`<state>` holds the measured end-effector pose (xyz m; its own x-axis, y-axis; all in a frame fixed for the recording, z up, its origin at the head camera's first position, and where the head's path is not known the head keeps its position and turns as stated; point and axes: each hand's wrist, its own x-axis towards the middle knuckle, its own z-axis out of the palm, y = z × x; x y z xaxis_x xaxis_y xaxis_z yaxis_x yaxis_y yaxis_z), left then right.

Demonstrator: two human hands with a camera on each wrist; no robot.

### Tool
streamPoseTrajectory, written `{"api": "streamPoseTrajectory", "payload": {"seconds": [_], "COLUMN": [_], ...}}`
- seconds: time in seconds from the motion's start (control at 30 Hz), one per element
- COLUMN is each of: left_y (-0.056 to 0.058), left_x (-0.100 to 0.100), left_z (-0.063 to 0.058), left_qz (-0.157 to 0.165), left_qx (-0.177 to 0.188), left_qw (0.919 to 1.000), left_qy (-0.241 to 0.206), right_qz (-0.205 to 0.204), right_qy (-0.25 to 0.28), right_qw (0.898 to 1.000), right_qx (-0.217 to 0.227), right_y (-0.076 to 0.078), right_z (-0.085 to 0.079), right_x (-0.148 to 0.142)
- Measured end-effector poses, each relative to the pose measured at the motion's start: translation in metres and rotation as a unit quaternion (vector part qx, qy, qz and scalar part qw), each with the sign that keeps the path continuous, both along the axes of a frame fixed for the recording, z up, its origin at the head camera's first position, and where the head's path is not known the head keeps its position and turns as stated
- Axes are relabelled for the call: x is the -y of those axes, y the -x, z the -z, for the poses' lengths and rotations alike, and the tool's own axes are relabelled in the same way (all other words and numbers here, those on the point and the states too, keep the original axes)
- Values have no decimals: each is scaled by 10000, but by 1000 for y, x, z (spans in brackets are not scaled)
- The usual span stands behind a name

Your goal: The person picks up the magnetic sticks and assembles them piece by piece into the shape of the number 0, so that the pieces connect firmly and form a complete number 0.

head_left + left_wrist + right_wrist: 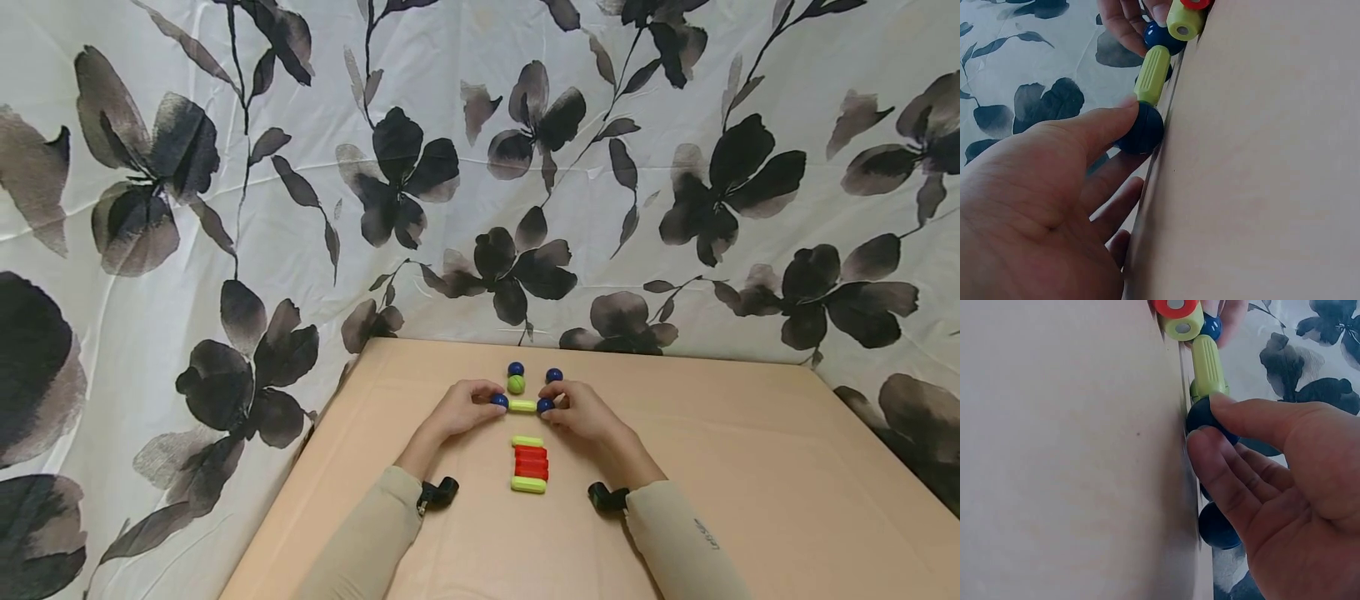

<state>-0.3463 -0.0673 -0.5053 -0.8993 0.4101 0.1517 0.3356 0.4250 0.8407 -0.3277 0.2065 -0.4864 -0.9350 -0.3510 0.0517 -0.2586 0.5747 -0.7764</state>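
In the head view my left hand pinches a dark blue ball between thumb and fingers. A second blue ball is pinched by my right hand. Between the two balls lies a ridged yellow-green magnetic rod, a ball at each end. The left wrist view shows the left thumb on its blue ball, right at the end of the rod. In the right wrist view, thumb and index finger hold the other blue ball, close to the rod's end.
Nearer me, several red rods lie side by side between a far yellow-green rod and a near yellow-green rod. Beyond the hands are a green ball and two blue balls, one behind it, one to the right. Floral cloth hangs behind the table.
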Motion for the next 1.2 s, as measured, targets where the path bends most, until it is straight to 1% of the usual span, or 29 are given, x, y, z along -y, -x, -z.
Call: {"api": "streamPoseTrajectory", "payload": {"seconds": [0.13,0.3,0.33,0.43,0.6,0.7,0.83,0.9,1.03,1.13,1.2], "left_y": [0,1,2,2,1,1,-1,-1,-2,-2,-3], "left_x": [1,1,1,2,2,2,1,1,2,2,2], "left_z": [-1,0,0,0,1,1,2,2,2,3,4], "left_qz": [73,108,104,74,70,67,67,85,111,99,80], "left_qx": [15,31,25,61,134,155,128,122,93,96,124], "left_qw": [9999,9998,9999,9999,9998,9997,9996,9995,9996,9998,9998], "left_qy": [-106,-134,-130,-111,-152,-190,-246,-265,-234,-169,-168], "right_qz": [63,358,408,389,16,-406,-1079,-1275,-1397,-1442,-1494], "right_qy": [-188,-420,-399,-298,-49,79,187,196,78,1,-41], "right_qw": [9996,9971,9970,9977,9992,9986,9938,9916,9901,9894,9887], "right_qx": [-183,-521,-520,-469,-398,-342,-177,-67,118,151,76], "right_y": [-1,-7,-8,-11,-13,-12,-13,-13,-15,-17,-19], "right_z": [-2,-10,-12,-16,-19,-20,-19,-17,-13,-12,-12], "right_x": [0,0,0,-2,-6,-7,-6,-4,1,6,9]}}
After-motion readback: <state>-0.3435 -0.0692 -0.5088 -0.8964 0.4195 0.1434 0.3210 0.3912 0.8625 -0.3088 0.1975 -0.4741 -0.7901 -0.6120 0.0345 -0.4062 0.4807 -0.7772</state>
